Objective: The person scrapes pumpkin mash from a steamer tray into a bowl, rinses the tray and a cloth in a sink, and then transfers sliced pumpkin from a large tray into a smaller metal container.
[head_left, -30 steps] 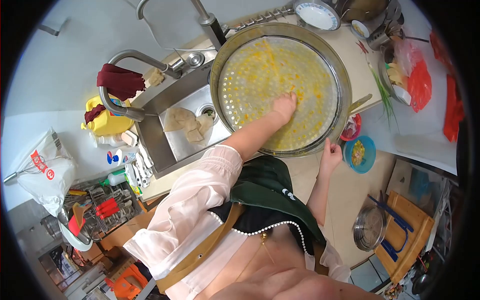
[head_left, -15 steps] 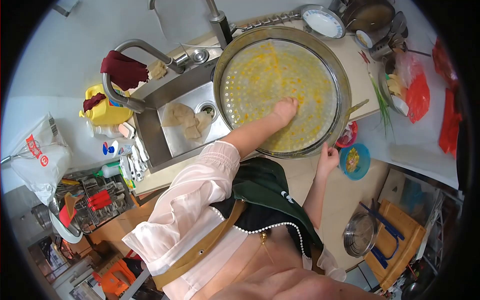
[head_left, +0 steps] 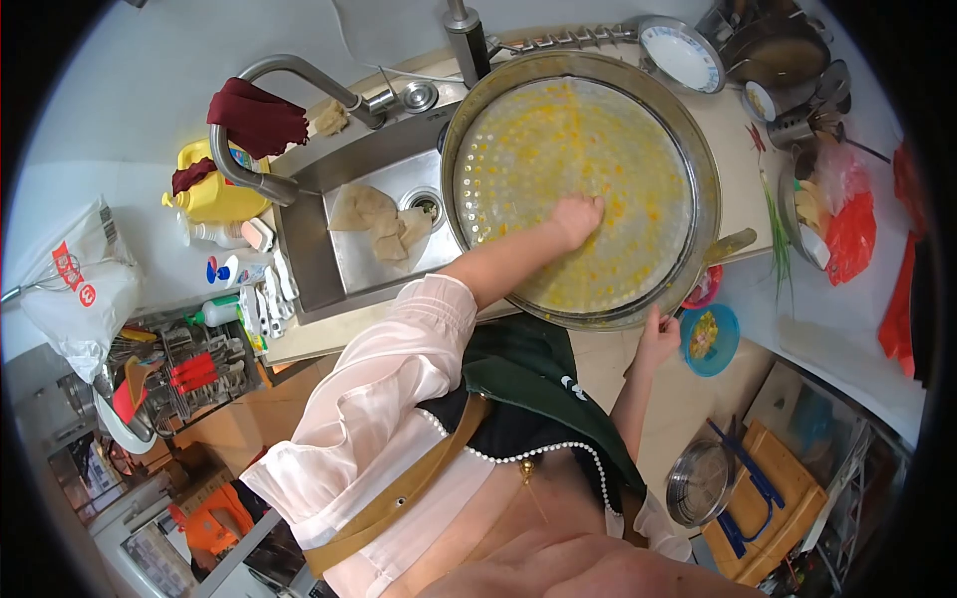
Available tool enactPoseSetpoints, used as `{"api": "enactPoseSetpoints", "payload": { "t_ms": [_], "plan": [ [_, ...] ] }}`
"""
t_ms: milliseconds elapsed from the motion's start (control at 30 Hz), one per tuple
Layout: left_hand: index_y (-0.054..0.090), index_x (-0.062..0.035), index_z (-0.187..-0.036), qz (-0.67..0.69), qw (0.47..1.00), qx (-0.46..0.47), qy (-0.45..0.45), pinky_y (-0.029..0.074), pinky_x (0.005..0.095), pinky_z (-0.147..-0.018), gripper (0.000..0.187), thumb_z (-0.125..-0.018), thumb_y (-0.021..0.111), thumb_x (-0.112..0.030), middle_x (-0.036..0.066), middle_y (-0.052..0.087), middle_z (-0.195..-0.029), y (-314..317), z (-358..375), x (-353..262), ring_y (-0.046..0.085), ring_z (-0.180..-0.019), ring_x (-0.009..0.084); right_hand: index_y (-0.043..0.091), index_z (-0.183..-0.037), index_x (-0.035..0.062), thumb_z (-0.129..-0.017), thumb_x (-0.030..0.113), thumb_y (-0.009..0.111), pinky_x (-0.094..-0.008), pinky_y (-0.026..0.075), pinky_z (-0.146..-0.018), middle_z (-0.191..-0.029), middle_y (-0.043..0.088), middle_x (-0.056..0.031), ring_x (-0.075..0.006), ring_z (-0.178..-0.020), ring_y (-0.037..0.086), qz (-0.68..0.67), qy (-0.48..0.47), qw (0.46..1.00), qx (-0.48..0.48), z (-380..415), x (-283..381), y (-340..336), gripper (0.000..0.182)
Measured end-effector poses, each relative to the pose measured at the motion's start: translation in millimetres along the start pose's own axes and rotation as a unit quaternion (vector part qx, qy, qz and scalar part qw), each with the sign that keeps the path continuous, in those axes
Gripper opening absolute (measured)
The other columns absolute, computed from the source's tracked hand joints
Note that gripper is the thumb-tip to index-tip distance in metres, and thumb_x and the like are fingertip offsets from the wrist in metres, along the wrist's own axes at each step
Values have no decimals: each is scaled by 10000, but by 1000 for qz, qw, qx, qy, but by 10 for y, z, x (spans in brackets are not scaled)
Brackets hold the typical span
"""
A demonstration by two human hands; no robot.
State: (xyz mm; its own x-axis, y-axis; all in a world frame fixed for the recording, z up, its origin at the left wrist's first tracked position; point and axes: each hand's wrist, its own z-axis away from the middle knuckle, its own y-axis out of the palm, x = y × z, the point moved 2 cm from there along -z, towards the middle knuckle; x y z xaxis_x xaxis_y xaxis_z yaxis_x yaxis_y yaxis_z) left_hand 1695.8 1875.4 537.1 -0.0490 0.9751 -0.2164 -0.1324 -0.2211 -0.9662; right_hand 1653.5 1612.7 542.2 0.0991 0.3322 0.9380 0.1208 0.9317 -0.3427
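Observation:
A large round metal pan (head_left: pixel 710 189) stands on the counter beside the sink. Inside it is a pale, perforated round tray (head_left: pixel 518 149) smeared with yellow-orange bits. My left hand (head_left: pixel 580 221) reaches over the near rim and rests on the tray just below its middle. Its fingers are curled closed, and whatever they hold, if anything, is hidden. At the near right edge, my right hand (head_left: pixel 658 341) pinches the pan's rim between thumb and fingers. A short handle (head_left: pixel 731 245) sticks out from the pan's right side.
Left of the pan, a steel sink (head_left: pixel 309 239) holds a beige cloth (head_left: pixel 374 224). A blue bowl (head_left: pixel 726 344) with yellowish food sits by my right hand. Green onions (head_left: pixel 778 234) hang over the counter edge. A tap (head_left: pixel 289 65) carries a dark red cloth (head_left: pixel 257 118).
The camera view has shifted and turned slightly. My left hand stays closed on the tray, with little movement. My right hand still grips the rim.

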Motion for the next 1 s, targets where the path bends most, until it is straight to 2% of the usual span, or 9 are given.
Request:
{"api": "enactPoseSetpoints", "payload": {
  "t_ms": [100, 200, 300, 400, 500, 600, 700, 800, 1000],
  "plan": [
    [475, 29, -1020, 50, 999, 10, -20, 502, 408, -700, 267, -765, 529, -31, 212, 603, -879, -18, -24, 45, 600, -849, 328, 406, -602, 48, -790, 174, 686, -226, 290, -464, -559, 392, 28, -60, -522, 339, 3, -2, 1000, 3, 0, 49, -16, 360],
    [431, 37, -1086, 136, 985, 42, -101, 499, 409, -719, 374, -740, 563, -17, 230, 600, -880, -16, -45, 124, 598, -839, 351, 402, -600, 45, -787, 171, 686, -228, 287, -462, -557, 386, 29, -61, -520, 336, 5, 19, 1000, 12, -9, 33, -27, 363],
    [400, 47, -1119, 251, 957, -37, -144, 487, 417, -725, 505, -674, 625, -27, 226, 589, -836, -130, -75, 261, 585, -825, 375, 402, -598, 42, -786, 169, 685, -227, 286, -461, -553, 383, 28, -64, -516, 336, 27, 4, 999, 31, -37, 45, -56, 363],
    [405, 33, -1148, 336, 930, -67, -132, 480, 429, -753, 568, -667, 680, -88, 240, 582, -880, -647, -48, 370, 574, -862, 386, 407, -603, 42, -786, 177, 685, -229, 291, -466, -558, 390, 23, -66, -523, 341, 49, 3, 997, 55, -51, 110, -83, 359],
    [432, 28, -1103, 184, 977, -71, -86, 475, 427, -768, 558, -649, 715, -132, 236, 574, -938, -602, -11, 541, 563, -902, 384, 413, -611, 42, -789, 189, 683, -234, 295, -469, -563, 394, 21, -68, -530, 344, 45, 60, 995, 64, -18, 341, -83, 355],
    [450, 23, -1059, 106, 988, 40, -103, 475, 416, -767, 458, -679, 671, -107, 231, 564, -988, -447, 99, 433, 551, -937, 381, 419, -620, 42, -790, 193, 681, -236, 303, -484, -575, 405, 16, -69, -547, 353, 26, 51, 995, 76, -52, 237, -87, 347],
    [452, 16, -1013, 81, 993, 3, -90, 481, 424, -738, 353, -710, 609, -73, 229, 577, -941, -213, 116, 297, 564, -904, 381, 421, -632, 45, -795, 182, 676, -228, 311, -508, -605, 420, 18, -66, -571, 363, 2, 90, 992, 89, -43, 228, -92, 332],
    [450, 12, -993, 99, 987, 99, -75, 483, 439, -710, 297, -722, 560, -36, 226, 588, -884, -194, 123, 200, 575, -864, 381, 428, -655, 50, -801, 160, 668, -223, 313, -515, -633, 432, 26, -62, -580, 366, -35, 114, 989, 92, -28, 230, -91, 302],
    [492, 18, -976, 119, 992, -3, -47, 486, 432, -700, 293, -710, 577, -70, 212, 591, -852, -48, 134, 105, 576, -846, 374, 436, -677, 61, -806, 133, 660, -212, 315, -524, -655, 441, 33, -53, -590, 373, -41, 106, 988, 103, -43, 182, -109, 269]
  ]
}}
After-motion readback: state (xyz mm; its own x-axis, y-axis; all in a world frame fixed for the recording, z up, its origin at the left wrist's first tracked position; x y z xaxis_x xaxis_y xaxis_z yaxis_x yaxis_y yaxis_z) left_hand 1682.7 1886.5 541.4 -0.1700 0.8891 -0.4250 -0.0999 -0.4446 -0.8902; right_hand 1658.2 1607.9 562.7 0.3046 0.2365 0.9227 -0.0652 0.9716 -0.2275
